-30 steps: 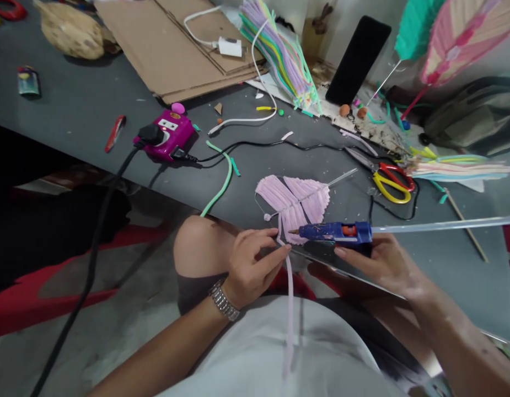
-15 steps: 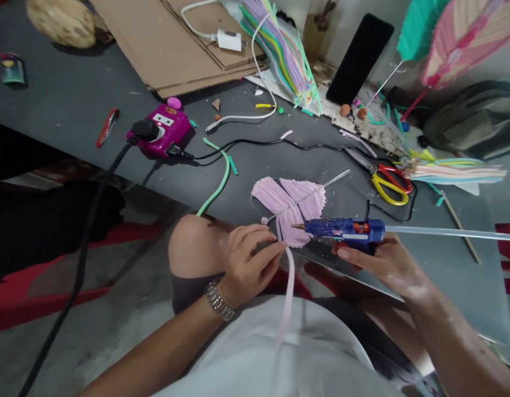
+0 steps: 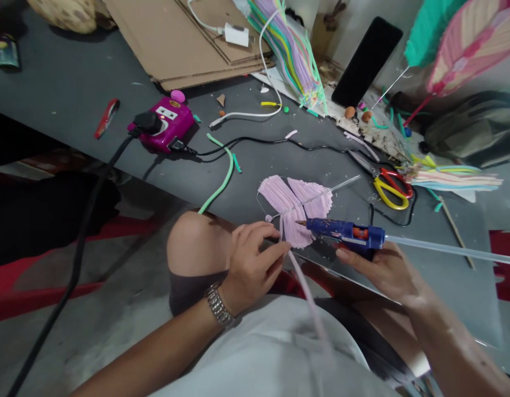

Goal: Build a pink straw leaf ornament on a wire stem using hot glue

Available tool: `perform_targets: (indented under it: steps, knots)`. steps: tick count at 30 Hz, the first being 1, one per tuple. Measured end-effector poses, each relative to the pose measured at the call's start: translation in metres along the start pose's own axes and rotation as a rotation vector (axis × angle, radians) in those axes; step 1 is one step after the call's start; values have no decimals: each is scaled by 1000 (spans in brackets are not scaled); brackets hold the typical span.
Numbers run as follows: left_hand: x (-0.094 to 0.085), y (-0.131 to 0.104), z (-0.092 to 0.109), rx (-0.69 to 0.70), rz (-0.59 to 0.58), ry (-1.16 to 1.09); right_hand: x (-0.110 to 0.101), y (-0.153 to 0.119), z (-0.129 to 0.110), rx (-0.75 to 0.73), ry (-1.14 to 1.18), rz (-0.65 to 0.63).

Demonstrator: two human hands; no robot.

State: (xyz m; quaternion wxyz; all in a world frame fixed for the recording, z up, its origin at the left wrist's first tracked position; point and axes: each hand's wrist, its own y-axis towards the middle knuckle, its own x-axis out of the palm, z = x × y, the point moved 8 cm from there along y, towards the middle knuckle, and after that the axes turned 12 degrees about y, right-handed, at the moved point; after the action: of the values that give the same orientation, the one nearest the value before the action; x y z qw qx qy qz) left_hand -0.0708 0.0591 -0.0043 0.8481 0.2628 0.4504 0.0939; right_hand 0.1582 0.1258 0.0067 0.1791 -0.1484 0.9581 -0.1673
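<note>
On the grey table near its front edge lies a pink leaf-shaped piece (image 3: 298,198) made of rows of pipe cleaners along a wire stem. My left hand (image 3: 258,259), a metal watch on its wrist, pinches a loose pink pipe cleaner (image 3: 302,281) at the leaf's lower left edge. The strip's free end hangs down over my shirt. In my right hand (image 3: 382,270) is a blue glue gun (image 3: 345,231), its nozzle pointing left over the lower part of the leaf. A clear glue stick (image 3: 445,247) sticks out of its back.
Scissors (image 3: 389,184) with red and yellow handles lie right of the leaf. A magenta power socket (image 3: 167,121) with black cables stands at the left. Cardboard (image 3: 176,49), bundled pipe cleaners (image 3: 294,60) and a phone (image 3: 367,60) are at the back. A green pipe cleaner (image 3: 221,182) lies nearer.
The view has shifted slightly. The loose pink strip's hanging end has swung to the right. My left hand keeps its pinch and the glue gun stays in my right hand, its nozzle by the leaf.
</note>
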Motion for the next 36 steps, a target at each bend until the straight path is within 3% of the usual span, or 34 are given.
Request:
perform_targets:
  steps: [4,8,14,28,36]
  knots:
    - [0,-4,0,75,2,-34,4,-5,2,66,-6,-36]
    - [-2,0,-1,67,29,-20,5,-3,3,85,77,58]
    - [1,6,5,72,23,4,36,7,9,96,408,99]
    - [3,-7,16,90,67,4,42,4,20,62,388,119]
    - [1,-2,10,38,116,56,52,1,15,51,453,141]
